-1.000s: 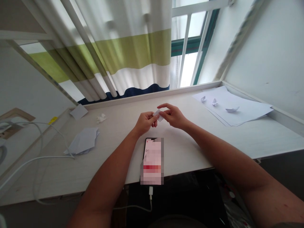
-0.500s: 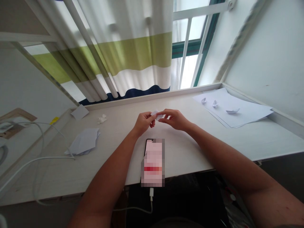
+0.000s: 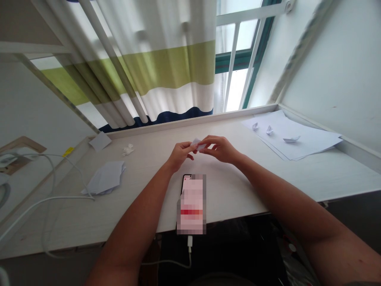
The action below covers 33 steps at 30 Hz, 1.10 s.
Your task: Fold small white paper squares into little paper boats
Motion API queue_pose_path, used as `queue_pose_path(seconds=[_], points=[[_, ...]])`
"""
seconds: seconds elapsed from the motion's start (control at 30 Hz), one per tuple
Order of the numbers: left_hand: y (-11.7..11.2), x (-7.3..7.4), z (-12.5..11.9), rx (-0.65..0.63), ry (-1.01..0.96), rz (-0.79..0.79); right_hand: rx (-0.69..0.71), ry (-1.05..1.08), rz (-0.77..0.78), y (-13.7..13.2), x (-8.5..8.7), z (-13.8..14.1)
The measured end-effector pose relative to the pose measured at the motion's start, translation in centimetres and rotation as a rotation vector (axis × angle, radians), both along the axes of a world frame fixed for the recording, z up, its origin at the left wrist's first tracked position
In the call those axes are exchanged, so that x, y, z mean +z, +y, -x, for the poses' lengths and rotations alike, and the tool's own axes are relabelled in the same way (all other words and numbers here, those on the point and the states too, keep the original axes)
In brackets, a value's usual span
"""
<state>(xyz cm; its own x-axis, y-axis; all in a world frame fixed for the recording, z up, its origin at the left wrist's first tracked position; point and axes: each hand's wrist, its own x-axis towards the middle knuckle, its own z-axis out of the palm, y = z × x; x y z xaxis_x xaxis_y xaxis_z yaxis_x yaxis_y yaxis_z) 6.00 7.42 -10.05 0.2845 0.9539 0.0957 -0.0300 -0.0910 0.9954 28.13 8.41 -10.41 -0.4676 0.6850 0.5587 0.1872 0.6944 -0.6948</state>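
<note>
Just beyond the smartphone [image 3: 192,204] lying on the bench [image 3: 149,147], the left hand [image 3: 180,154] and right hand [image 3: 220,149] together pinch a small piece of paper [image 3: 195,141]. Folding seems to be the step in hand; the next move likely calls for careful alignment and firm pressing.

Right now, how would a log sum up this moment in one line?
left hand: holds small paper | right hand: touches same paper | nearby: phone | rest: three folded pieces on white sheets
</note>
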Motion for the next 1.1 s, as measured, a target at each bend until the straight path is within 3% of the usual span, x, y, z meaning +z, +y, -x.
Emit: queue_pose_path(seconds=[0.17, 0.43, 0.7, 1.1], points=[[-0.06, 0.32, 0.1, -0.004, -0.015, 0.051, 0.019, -0.028, 0.009, -0.14, 0.16, -0.01], [-0.36, 0.0, -0.33, -0.076, -0.044, 0.06, -0.122, 0.02, -0.027, 0.25, -0.18, 0.05], [-0.41, 0.25, -0.14, -0.002, -0.08, 0.05, -0.119, 0.083, 0.065, -0.39, 0.08, -0.07], [-0.35, 0.1, 0.1, -0.062, 0.027, -0.006, -0.038, 0.158, 0.274, -0.14, 0.19, 0.11]])
